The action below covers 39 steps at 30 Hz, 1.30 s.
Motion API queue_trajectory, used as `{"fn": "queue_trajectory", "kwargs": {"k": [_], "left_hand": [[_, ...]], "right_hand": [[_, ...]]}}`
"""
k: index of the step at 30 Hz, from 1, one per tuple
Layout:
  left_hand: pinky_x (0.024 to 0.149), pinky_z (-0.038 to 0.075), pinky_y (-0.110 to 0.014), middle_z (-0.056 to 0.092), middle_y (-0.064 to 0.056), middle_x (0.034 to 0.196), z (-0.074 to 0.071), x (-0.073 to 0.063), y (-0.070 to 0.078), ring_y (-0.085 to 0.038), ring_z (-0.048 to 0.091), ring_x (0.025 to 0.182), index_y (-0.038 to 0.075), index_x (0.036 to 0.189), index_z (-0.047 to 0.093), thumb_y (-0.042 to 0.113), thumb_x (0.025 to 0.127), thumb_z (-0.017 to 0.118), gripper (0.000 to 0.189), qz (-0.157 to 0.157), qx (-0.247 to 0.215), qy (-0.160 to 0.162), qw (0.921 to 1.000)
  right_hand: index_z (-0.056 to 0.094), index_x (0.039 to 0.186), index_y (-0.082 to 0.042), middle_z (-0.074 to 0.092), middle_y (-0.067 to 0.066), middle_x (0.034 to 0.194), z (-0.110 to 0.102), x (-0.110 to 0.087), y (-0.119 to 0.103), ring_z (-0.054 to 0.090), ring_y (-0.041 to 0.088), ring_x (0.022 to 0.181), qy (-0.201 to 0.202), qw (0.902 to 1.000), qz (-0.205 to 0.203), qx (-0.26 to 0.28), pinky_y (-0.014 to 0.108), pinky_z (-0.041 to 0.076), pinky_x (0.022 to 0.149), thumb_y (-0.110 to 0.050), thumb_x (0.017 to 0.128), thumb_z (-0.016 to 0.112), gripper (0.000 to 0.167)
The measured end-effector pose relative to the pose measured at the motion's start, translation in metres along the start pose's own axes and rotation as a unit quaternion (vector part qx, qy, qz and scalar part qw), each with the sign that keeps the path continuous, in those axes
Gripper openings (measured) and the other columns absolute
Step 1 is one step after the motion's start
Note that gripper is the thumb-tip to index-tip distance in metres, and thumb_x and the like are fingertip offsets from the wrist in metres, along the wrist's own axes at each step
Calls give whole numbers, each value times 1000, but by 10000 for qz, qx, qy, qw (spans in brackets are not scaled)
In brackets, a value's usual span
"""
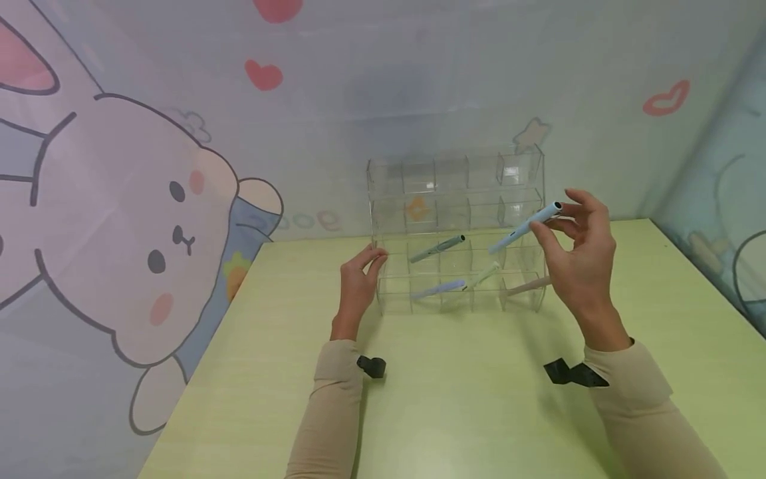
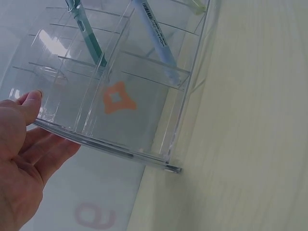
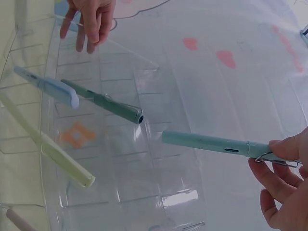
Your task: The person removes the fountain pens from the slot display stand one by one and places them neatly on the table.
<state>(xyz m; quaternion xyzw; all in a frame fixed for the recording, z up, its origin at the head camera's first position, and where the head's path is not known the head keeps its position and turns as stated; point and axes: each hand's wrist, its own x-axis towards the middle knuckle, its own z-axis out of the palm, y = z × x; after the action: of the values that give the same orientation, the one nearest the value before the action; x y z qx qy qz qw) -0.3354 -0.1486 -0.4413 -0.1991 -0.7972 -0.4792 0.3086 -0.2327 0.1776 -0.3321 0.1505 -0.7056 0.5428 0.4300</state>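
Observation:
My left hand (image 1: 358,283) grips the left side of a clear acrylic rack (image 1: 372,219), thumb inside the panel and fingers outside. In my right hand (image 1: 582,259) is a light blue pen (image 1: 525,228), pinched near its clip end. Its other end points down and left, overlapping the rack's right part in the head view. A dark green pen (image 1: 439,249) lies slanted in the rack's second row from the bottom. Lower down are a periwinkle pen (image 1: 439,289), a pale green pen (image 1: 481,276) and a beige-pink pen (image 1: 526,287).
The rack stands toward the back of a pale yellow-green table (image 1: 455,399), near a cloth backdrop (image 1: 335,100) printed with a rabbit and hearts. Thin clear dividers split the rack into several compartments. Black wrist cameras sit at both sleeves.

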Motion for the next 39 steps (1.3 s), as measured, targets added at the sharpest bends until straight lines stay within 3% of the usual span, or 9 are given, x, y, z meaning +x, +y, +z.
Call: {"fn": "queue_trajectory", "kwargs": {"k": [6, 12, 21, 25, 29, 31, 39], "left_hand": [[104, 48, -41, 75, -12, 105, 1, -1, 0, -32, 59, 124, 2, 101, 76, 13, 95, 70, 14, -59, -11, -29, 10000], [104, 48, -42, 75, -13, 105, 0, -1, 1, -32, 59, 124, 2, 100, 76, 13, 96, 69, 14, -43, 7, -48, 10000], [104, 48, -42, 75, -13, 105, -1, 0, 2, -33, 59, 124, 2, 101, 76, 13, 95, 70, 14, -111, -23, -46, 9999], [104, 48, -42, 75, -13, 106, 0, -1, 2, -33, 58, 125, 0, 101, 76, 13, 95, 69, 16, -111, -21, -66, 9999], [104, 48, -42, 75, -14, 106, 0, -1, 0, -33, 58, 125, 0, 101, 76, 12, 96, 69, 15, -127, -52, -62, 9999], [104, 49, -42, 75, -14, 105, 1, -1, 0, -33, 58, 125, 1, 101, 76, 12, 96, 69, 14, -140, -62, -58, 9999], [104, 48, -42, 75, -13, 106, 1, -1, 0, -32, 58, 125, 2, 101, 77, 13, 95, 70, 14, -125, -47, -35, 9999]], "right_hand": [[55, 129, 7, 62, -1, 107, 1, -3, -8, 68, 6, 88, -29, 9989, -178, 425, 21, 54, 88, 20, 84, 68, 49], [58, 129, 9, 64, 4, 106, 1, -5, -14, 70, 9, 91, -284, 9962, -172, 811, 22, 58, 79, 21, 85, 66, 46], [59, 128, 13, 65, 10, 106, 4, -6, -16, 69, 15, 89, -554, 9765, 58, 2083, 28, 60, 71, 25, 85, 61, 44], [55, 130, 10, 61, 10, 107, 7, -8, -16, 65, 16, 93, -834, 9732, 218, 2130, 27, 60, 72, 25, 88, 57, 45], [49, 135, 4, 57, 10, 108, 9, -10, -15, 60, 17, 95, -1269, 9762, 555, 1670, 25, 60, 72, 22, 92, 53, 46], [45, 136, 6, 54, 10, 109, 11, -12, -15, 59, 17, 95, -1476, 9746, 713, 1528, 25, 60, 72, 21, 93, 52, 45], [39, 140, 3, 49, 12, 111, 15, -17, -16, 64, 11, 88, -1979, 9650, 1062, 1353, 25, 60, 72, 17, 97, 49, 45]]}}
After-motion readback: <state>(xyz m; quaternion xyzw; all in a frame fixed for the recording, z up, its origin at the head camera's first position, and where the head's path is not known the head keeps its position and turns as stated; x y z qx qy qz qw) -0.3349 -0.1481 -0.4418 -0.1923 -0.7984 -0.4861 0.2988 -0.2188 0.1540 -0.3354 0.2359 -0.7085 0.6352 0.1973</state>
